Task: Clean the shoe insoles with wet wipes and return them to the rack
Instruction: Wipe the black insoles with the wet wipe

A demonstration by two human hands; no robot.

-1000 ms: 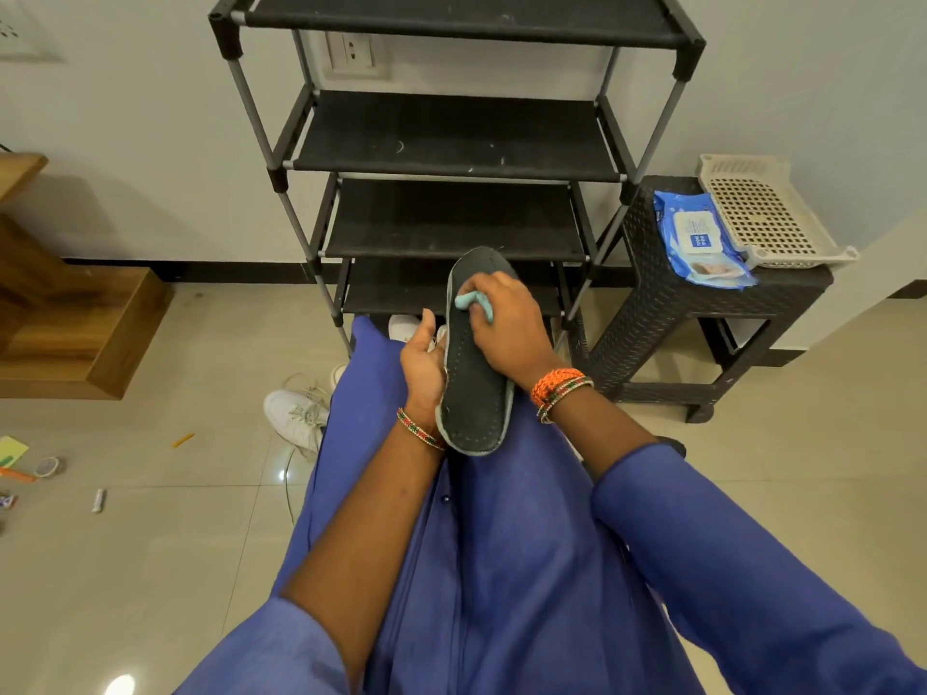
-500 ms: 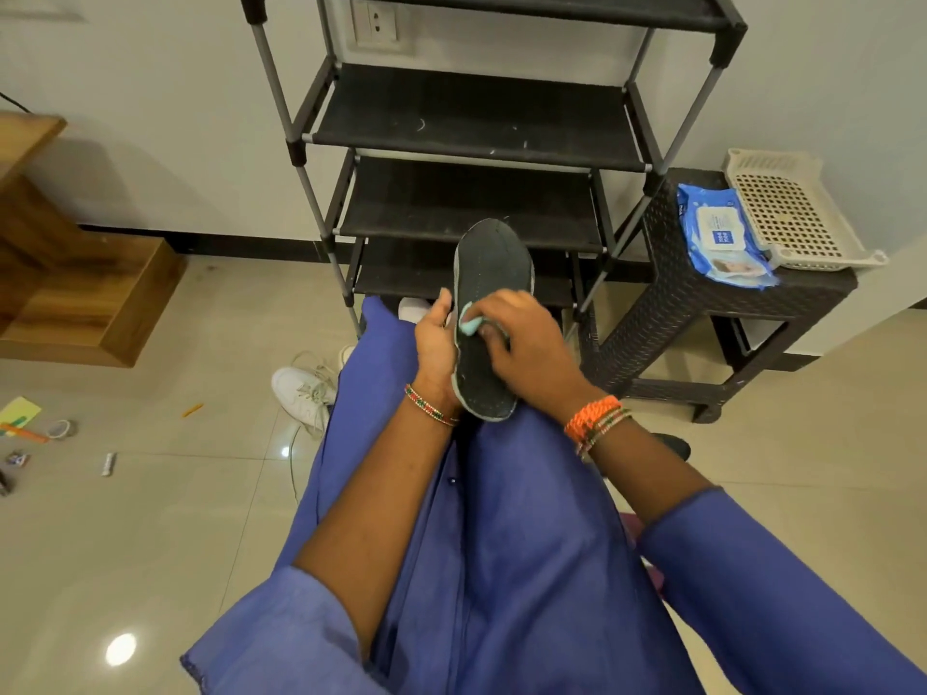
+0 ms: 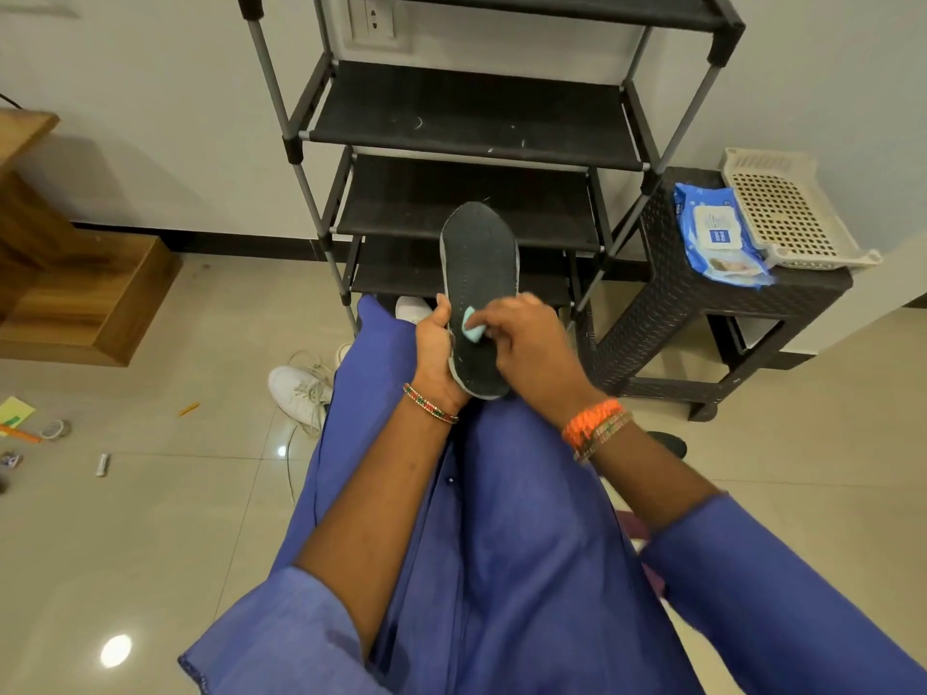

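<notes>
Dark insole (image 3: pixel 479 273), toe end up, heel end down on the lap, propped in front of the shoe rack (image 3: pixel 471 117). Gripped along its left edge near the heel by the left hand (image 3: pixel 435 356), thumb curled over the rim. Pale green wet wipe (image 3: pixel 472 329) bunched and pinched under the fingertips of the right hand (image 3: pixel 521 351), pressed flat against the insole's lower half. Hands close together, both on the same insole.

Wipe up near the toe a second ago, at mid-length half a second ago, now down toward the heel (a steady downward stroke, right hand slightly blurred with motion). Insole also tilted up a little more, with more of the toe end bared above the hands.

Likely meaning: one full pass of this face nearly done, heel patch under the hands still to cover. Return to the rack not yet begun, all visible shelves bare.

Further out: blue pack of wipes (image 3: pixel 717 238) and a cream perforated tray (image 3: pixel 787 213) on the dark woven stool (image 3: pixel 667 313) to the right, well apart from the hands. White sneaker (image 3: pixel 298 393) on the tiled floor left of the knees.
</notes>
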